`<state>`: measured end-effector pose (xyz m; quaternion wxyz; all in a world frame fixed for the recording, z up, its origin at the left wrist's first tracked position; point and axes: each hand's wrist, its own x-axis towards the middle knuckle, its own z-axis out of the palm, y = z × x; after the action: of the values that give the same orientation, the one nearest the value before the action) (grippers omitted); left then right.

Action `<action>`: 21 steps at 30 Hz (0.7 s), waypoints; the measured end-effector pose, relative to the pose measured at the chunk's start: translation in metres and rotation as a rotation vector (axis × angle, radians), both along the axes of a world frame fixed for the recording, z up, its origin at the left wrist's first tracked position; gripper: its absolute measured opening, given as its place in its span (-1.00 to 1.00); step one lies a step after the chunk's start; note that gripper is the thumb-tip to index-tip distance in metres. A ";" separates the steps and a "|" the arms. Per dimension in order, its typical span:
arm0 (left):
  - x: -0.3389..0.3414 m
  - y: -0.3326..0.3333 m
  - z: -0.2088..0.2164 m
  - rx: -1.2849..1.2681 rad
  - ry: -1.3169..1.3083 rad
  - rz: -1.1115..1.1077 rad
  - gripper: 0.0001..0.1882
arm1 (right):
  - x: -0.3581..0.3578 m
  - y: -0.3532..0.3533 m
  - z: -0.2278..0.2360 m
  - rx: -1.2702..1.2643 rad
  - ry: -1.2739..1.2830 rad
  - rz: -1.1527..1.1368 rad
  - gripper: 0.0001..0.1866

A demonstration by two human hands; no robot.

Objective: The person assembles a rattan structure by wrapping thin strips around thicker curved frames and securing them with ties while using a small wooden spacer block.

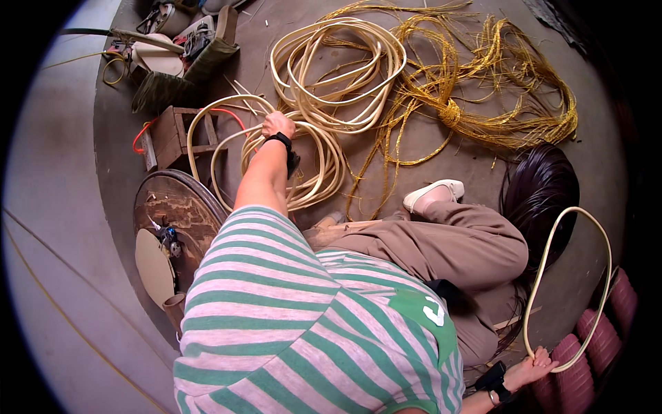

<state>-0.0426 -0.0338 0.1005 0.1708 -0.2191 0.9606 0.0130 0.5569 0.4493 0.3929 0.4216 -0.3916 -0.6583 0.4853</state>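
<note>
My left hand (278,125) reaches forward with its fingers closed round strands at the top of a cream cane-like coil (329,169) on the floor. A dark band circles that wrist. Out to the lower right, my right hand (531,367) grips the bottom of a single cream cane-like loop (609,262), which stands up as a tall oval. Beyond my left hand lies a larger cream coil (338,127). Golden strands (510,124) spread in a tangled bundle at the far right. I cannot tell whether the strands are cane or plastic.
At my left are a wooden stool (167,141) and a round wooden piece (165,193) on edge. A glossy dark bundle of strands (545,200) sits beyond my knee. Ribbed reddish rolls (571,359) lie by my right hand. Cluttered gear (183,55) stands at the far left.
</note>
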 end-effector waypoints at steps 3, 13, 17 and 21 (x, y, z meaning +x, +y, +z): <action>-0.020 -0.010 0.014 0.014 0.070 0.034 -0.78 | 0.021 0.013 -0.008 -0.044 0.119 0.078 -0.84; -0.078 0.118 0.161 0.182 0.118 -0.473 -0.68 | 0.006 0.015 0.009 -0.237 0.561 0.393 -0.83; -0.042 0.221 0.228 0.218 0.302 -0.938 -0.65 | -0.038 -0.001 0.013 -0.304 0.647 -0.349 -0.52; 0.007 0.323 0.287 0.188 0.430 -1.441 -0.73 | -0.029 -0.004 0.002 -0.307 0.734 -0.513 -0.52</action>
<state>-0.0352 0.2893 0.3874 -0.0362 0.4858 0.8730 0.0225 0.5275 0.4456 0.3948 0.6697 -0.4019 -0.2685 0.5637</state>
